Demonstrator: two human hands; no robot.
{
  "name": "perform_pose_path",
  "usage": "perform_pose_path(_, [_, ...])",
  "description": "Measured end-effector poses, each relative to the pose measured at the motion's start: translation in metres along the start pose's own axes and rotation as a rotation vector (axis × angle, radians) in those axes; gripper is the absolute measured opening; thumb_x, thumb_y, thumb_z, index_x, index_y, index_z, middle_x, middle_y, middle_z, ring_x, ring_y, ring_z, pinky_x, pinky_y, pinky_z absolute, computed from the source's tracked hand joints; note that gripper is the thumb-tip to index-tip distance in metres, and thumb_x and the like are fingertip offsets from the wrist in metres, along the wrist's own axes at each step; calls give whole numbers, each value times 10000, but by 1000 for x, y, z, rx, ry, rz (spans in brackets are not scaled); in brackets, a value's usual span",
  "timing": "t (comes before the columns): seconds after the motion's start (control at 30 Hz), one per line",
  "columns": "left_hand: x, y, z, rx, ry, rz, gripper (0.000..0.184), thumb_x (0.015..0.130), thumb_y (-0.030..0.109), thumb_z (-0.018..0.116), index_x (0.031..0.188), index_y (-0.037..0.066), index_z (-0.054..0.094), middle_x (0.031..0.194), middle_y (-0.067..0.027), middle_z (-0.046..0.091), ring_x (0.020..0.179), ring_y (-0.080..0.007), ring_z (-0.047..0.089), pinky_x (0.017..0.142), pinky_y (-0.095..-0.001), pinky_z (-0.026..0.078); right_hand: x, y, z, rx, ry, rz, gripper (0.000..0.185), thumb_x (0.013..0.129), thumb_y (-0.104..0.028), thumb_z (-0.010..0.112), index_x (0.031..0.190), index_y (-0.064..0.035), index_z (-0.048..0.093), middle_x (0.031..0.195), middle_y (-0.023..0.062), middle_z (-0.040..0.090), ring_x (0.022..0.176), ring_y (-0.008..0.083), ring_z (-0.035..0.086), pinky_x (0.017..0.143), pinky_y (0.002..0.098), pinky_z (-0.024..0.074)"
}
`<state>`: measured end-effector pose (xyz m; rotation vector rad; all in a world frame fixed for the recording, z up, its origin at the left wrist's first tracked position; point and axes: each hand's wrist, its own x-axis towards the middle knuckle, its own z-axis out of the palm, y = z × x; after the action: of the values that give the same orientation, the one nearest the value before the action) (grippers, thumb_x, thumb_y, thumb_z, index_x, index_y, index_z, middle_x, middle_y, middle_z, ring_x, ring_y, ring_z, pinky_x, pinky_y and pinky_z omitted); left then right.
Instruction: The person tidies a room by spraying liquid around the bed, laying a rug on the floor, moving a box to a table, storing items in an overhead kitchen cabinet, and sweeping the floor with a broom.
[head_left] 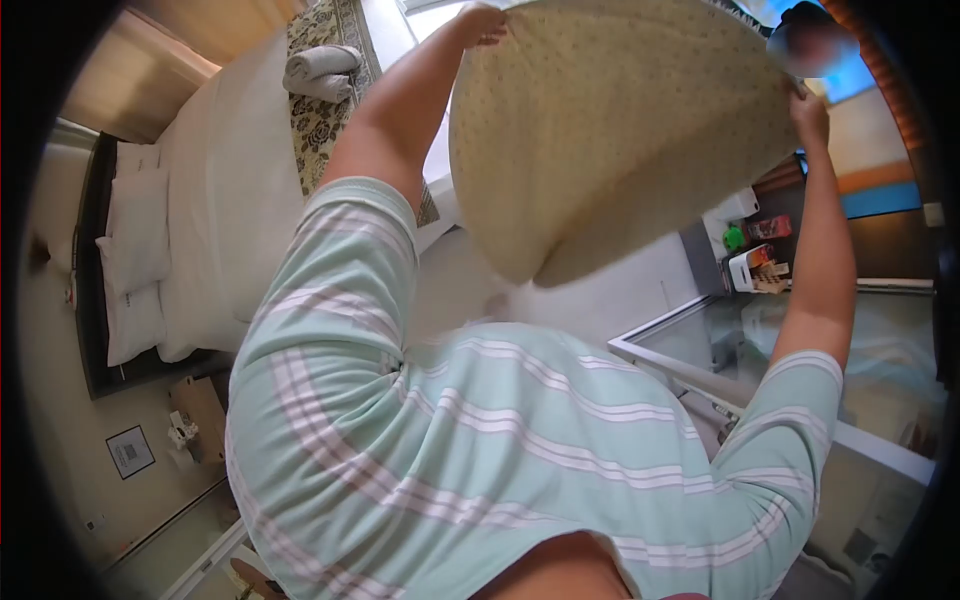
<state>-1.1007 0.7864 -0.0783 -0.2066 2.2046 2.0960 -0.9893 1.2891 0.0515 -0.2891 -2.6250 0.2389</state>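
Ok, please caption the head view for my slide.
Left hand and right hand hold a beige dotted cloth near the bed.

Left of the left hand's grip, (484, 25) a white-covered bed (225, 190) carries a floral runner (311, 140) across its end nearest that grip, with two rolled towels (322, 62) on it. Pillows (140, 235) lie at the end farthest from the grip. Below the grip of the right hand (810, 117), a dark counter (704, 260) bears a green item (735, 237), a red packet (769, 228) and a white container (741, 269).

Cloth (600, 130): tan, small speckled print. Left of cloth: white bed (225, 200), dark-on-beige floral runner (313, 135). Below cloth: white-striped mint shirt (520, 430).
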Motion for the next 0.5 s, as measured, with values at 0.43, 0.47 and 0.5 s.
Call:
perform_pose_path(0.43, [114, 45, -32, 111, 112, 19, 447, 896, 378, 446, 1128, -2, 487, 1096, -146, 526, 1006, -225, 521, 851, -368, 420, 90, 4, 44, -74, 315, -435, 398, 868, -451, 436, 968, -93, 577, 869, 186, 599, 855, 373, 574, 690, 445, 457])
perform_pose_path(0.47, [103, 37, -25, 36, 219, 23, 283, 851, 313, 522, 877, 32, 534, 822, -86, 533, 739, -168, 516, 655, -310, 417, 83, -1, 52, -57, 286, -419, 356, 870, -413, 457, 946, -84, 570, 825, 185, 590, 830, 370, 574, 671, 443, 457])
perform_pose_path(0.5, [91, 23, -17, -33, 325, 23, 257, 807, 249, 597, 627, 66, 580, 549, -26, 540, 473, -111, 510, 459, -253, 414, 71, -3, 60, -40, 251, -399, 316, 872, -374, 477, 925, -74, 563, 782, 183, 582, 804, 367, 575, 652, 442, 456])
